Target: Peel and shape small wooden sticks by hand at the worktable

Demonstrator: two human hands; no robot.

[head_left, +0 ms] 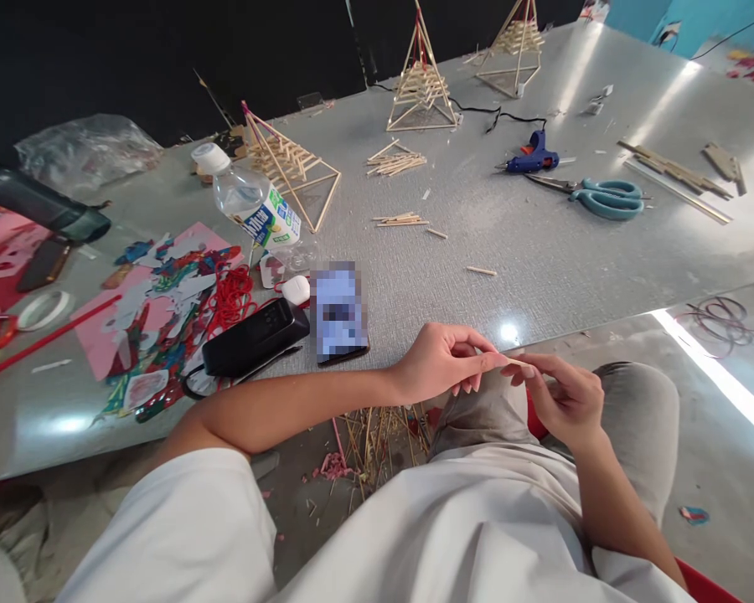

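My left hand [443, 364] and my right hand [569, 398] meet above my lap, just off the table's front edge. Between their fingertips is a short, thin wooden stick [516, 363], pinched at one end by each hand. Fingers cover much of it. Another loose wooden stick [481, 270] lies on the table beyond my hands. Farther back are a small bundle of sticks [400, 219] and a larger pile of sticks [397, 162]. Three pyramid frames of sticks stand behind: one at the left [289, 167], one in the middle [422, 92], one at the right [516, 46].
A phone [339, 314], black power bank [255, 335] and tilted plastic bottle [248, 201] are left of my hands, beside colourful scraps [169, 293]. Light-blue-handled scissors [606, 199] and a blue glue gun [533, 155] lie at the back right. Sticks [383, 435] litter the area below the table.
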